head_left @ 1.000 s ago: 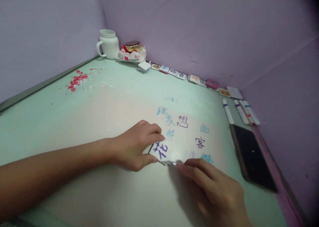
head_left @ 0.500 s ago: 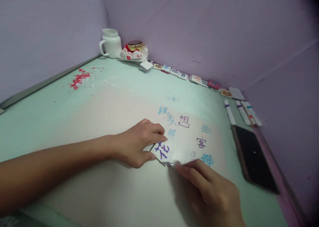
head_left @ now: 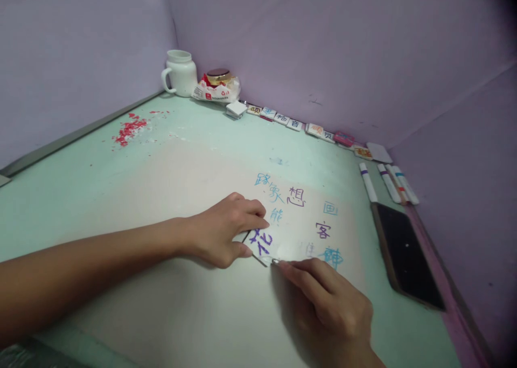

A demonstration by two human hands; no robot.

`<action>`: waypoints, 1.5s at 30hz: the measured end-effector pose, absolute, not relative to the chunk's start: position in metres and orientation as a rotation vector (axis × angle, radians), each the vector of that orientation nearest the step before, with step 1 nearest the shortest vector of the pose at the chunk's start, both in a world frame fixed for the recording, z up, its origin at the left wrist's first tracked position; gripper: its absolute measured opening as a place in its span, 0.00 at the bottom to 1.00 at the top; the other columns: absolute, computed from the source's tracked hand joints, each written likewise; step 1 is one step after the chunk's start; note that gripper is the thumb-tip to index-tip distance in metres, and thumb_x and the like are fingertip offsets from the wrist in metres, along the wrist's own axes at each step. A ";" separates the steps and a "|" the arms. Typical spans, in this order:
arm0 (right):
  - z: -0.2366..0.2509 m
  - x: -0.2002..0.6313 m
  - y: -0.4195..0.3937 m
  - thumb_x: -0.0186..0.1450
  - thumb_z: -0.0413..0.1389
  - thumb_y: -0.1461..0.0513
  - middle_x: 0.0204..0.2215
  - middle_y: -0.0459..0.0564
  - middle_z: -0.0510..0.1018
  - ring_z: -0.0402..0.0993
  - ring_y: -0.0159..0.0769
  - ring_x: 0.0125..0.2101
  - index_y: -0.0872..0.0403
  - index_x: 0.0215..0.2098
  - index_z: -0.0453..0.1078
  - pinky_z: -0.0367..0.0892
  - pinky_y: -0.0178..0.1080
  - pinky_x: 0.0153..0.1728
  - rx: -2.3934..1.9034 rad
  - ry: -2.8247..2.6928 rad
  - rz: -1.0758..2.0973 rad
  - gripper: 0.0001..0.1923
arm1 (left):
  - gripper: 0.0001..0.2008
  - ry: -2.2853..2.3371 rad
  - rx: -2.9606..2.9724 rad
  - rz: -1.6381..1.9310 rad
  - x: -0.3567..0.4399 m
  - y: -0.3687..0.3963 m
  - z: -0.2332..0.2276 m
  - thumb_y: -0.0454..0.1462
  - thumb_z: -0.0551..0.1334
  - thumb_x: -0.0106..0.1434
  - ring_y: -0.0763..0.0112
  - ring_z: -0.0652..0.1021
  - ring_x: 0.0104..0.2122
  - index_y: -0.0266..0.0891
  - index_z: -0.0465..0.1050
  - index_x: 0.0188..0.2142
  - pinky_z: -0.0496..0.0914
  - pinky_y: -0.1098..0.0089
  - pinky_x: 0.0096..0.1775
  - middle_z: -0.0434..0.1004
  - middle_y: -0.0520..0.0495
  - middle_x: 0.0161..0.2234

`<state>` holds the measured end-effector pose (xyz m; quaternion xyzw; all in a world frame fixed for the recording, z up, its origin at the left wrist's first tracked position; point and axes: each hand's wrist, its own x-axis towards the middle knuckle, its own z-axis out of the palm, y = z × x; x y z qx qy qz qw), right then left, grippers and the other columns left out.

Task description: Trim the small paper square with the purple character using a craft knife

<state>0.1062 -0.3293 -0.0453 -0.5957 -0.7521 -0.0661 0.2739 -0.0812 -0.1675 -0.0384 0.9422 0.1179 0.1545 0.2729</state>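
Observation:
My left hand point(head_left: 230, 230) reaches in from the left, thumb and fingers pressed on the edges of a thin white square tile point(head_left: 258, 252). A purple character is marked on the tile, which lies nearly flat on the white surface. Close to the tile's lower right corner is my right hand point(head_left: 327, 298), its fingers closed on a thin metal blade-like tool point(head_left: 275, 261). Only the silver tip of that tool shows; the rest is hidden in my fingers. Beyond my hands, blue and purple characters point(head_left: 297, 196) are written on the board point(head_left: 202, 179).
A black phone point(head_left: 407, 255) lies right of my right hand, with several white markers point(head_left: 367, 182) behind it. Along the back wall run several small character tiles point(head_left: 281, 118), a wrapped jar point(head_left: 218, 85) and a white mug point(head_left: 180, 77). Red crumbs point(head_left: 130, 130) are scattered at back left.
My right hand has shifted slightly left and the blade tip has turned, showing less of its length beside the tile corner. My left hand keeps its hold. The view has moved slightly.

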 end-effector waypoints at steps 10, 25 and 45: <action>-0.045 0.112 -0.332 0.59 0.49 0.74 0.30 0.45 0.79 0.73 0.31 0.26 0.51 0.42 0.71 0.62 0.33 0.22 -1.555 -2.065 -0.103 0.19 | 0.21 0.350 2.510 0.389 -0.081 -0.168 -0.036 0.34 0.66 0.52 0.58 0.71 0.42 0.38 0.72 0.48 0.63 0.58 0.50 0.71 0.43 0.48; -0.039 0.105 -0.330 0.57 0.48 0.73 0.25 0.44 0.76 0.70 0.30 0.22 0.51 0.35 0.74 0.57 0.33 0.18 -1.699 -2.033 -0.146 0.17 | 0.20 0.329 2.504 0.424 -0.081 -0.168 -0.040 0.33 0.65 0.52 0.59 0.70 0.41 0.38 0.72 0.47 0.63 0.58 0.50 0.70 0.43 0.47; -0.046 0.100 -0.335 0.61 0.50 0.69 0.22 0.41 0.71 0.63 0.26 0.17 0.50 0.37 0.74 0.54 0.33 0.18 -1.682 -1.937 -0.132 0.13 | 0.20 0.333 2.500 0.460 -0.081 -0.169 -0.041 0.36 0.66 0.53 0.60 0.71 0.41 0.35 0.71 0.47 0.62 0.59 0.48 0.70 0.42 0.45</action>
